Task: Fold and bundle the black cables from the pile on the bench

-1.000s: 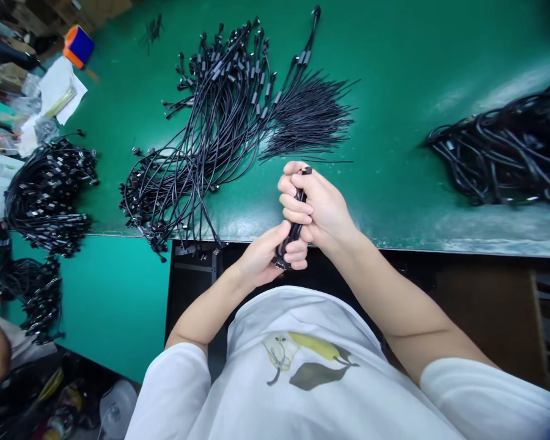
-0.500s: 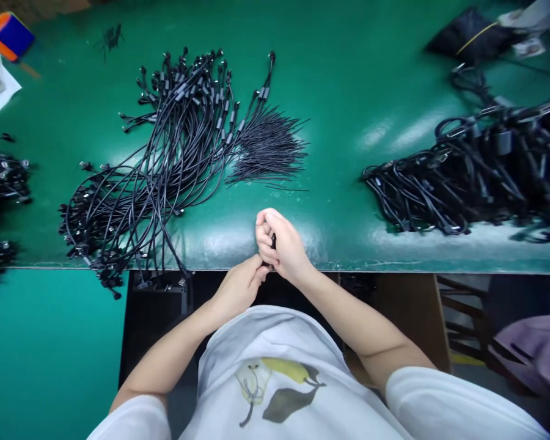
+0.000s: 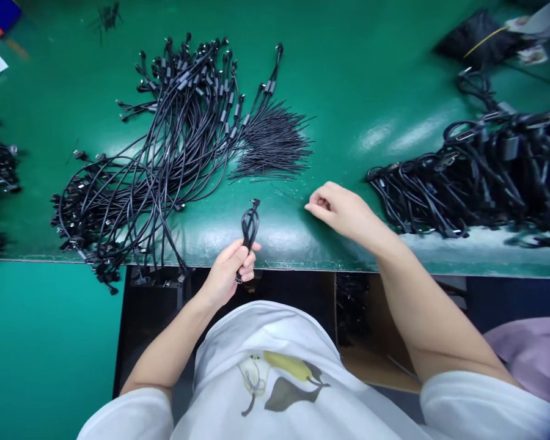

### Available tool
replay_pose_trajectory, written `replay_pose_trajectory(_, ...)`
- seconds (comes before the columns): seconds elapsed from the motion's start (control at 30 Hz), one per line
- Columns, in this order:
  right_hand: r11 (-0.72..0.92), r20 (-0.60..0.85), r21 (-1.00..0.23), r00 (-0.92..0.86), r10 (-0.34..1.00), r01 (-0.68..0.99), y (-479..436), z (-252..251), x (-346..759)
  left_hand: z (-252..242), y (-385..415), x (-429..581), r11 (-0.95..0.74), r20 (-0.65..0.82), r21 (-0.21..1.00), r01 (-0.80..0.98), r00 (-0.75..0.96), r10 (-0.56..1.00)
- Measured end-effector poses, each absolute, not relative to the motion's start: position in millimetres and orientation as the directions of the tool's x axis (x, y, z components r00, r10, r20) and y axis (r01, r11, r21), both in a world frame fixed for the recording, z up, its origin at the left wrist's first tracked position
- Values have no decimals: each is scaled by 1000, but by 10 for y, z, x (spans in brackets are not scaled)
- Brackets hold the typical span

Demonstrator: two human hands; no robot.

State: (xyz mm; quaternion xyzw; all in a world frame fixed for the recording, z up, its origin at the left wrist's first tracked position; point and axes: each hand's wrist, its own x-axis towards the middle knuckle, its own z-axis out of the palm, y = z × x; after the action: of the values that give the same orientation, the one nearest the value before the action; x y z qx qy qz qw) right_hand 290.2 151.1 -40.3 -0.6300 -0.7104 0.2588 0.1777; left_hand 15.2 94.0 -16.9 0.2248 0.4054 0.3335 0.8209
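My left hand [image 3: 231, 269] is closed around a coiled black cable [image 3: 250, 223] at the table's front edge. The cable's loops and one plug stick up above the fingers, and its other end shows below them. Over the table to the right, my right hand [image 3: 343, 211] has its fingers curled and its thumb and fingertips pinched together. A faint thin dark line runs near the fingertips; whether they hold it I cannot tell. Beyond the hands lies a pile of thin black ties [image 3: 275, 143]. A large bunch of loose black cables [image 3: 165, 140] is on its left.
Many bundled black cables [image 3: 486, 171] are heaped along the right of the green table [image 3: 339, 73]. More cables [image 3: 0, 165] lie at the far left. A black bag [image 3: 470, 40] is at the back right. Some cable ends hang over the front edge.
My hands were together at the table edge and are now apart. The left keeps the coiled cable, now in plain view. My right hand has moved right, over the table.
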Motion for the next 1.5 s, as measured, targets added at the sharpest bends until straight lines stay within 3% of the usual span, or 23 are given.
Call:
replay_pose_trajectory(0.13,166,-42,-785,-320,947,596,1054,-250,2480,-146,892,209,680,-468,646,-346,524,711)
replay_pose_trajectory(0.23,284,16,-782,-438,899,555,821,-204,2195,-181,864,217,621,-438,721,-308,492,753)
replay_pose_trajectory(0.3,459,167,-602,-460,872,653,761,-181,2075,-230,832,206,537,-408,808,-242,428,807)
replay_pose_trajectory(0.37,642,350,-271,-547,760,717,770,-136,2007,-277,789,185,416,-354,901,-122,348,868)
replay_pose_trajectory(0.43,761,445,48,-696,563,647,819,-64,1973,-298,746,159,270,-263,963,18,286,921)
replay_pose_trajectory(0.5,833,443,236,-818,366,501,874,26,1955,-286,712,131,167,-192,979,115,265,945)
replay_pose_trajectory(0.6,864,371,356,-902,219,356,912,153,1922,-232,686,93,249,-266,964,94,305,914)
replay_pose_trajectory(0.73,815,254,488,-945,208,311,886,252,1850,-163,697,63,516,-450,852,-94,372,811)
replay_pose_trajectory(0.87,779,92,581,-970,225,236,852,262,1775,-110,713,36,647,-519,739,-186,456,723)
replay_pose_trajectory(1.0,810,-100,579,-978,183,92,812,249,1708,-75,684,26,709,-560,683,-177,496,663)
replay_pose_trajectory(1.1,850,-205,520,-954,217,82,814,288,1637,-66,652,48,700,-560,694,-166,486,671)
replay_pose_trajectory(1.27,917,-364,168,-842,398,361,935,408,1542,-100,578,74,604,-499,770,-205,397,770)
replay_pose_trajectory(1.43,680,-219,-101,-683,697,726,1015,358,1516,-184,601,115,380,-355,910,-163,166,920)
replay_pose_trajectory(1.5,559,-114,-314,-615,780,767,1007,288,1484,-189,674,143,312,-300,926,-213,89,950)
